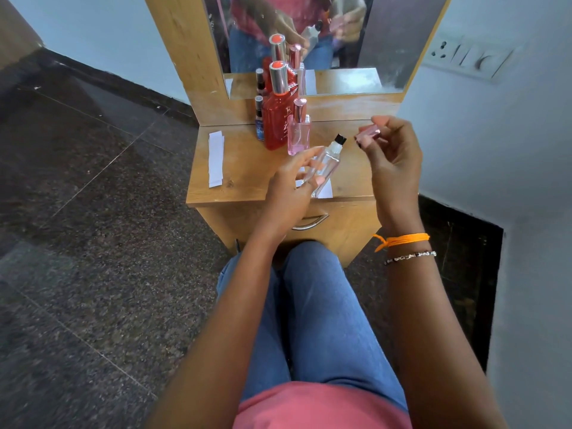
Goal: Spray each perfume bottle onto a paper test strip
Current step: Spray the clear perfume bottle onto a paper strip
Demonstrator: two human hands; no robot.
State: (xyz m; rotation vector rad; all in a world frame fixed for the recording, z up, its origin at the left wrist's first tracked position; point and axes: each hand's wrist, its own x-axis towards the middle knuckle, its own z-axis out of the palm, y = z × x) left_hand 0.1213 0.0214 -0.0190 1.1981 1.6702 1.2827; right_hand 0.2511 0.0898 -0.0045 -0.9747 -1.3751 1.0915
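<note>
I can read little here: the tall red glass bottle with a silver collar and orange-red cap (277,119) carries pale vertical lettering down its front, too blurred for me to make out a brand. Beside it stands a slim, square-sided pink glass bottle with a rosy metallic cap (298,134), its label faint and unreadable, and on the far side a small dark blue bottle (259,119) with a printed pattern.

My left hand (294,184) grips a clear, flat-sided glass perfume bottle (325,164), tilted, its white neck and black spray nozzle bare and pointing up to the right. It hovers over the front of the light wood-grain laminate table (247,168) — just above a white paper test strip (325,189) lying near the edge. My right hand (391,159) pinches a small shiny pink cap (367,133) between thumb and fingertips, held apart from the nozzle.

A stack of plain white paper strips (215,159) lies flat on the table's left side. The mirror (340,41) behind — smudged — repeats the bottles.
</note>
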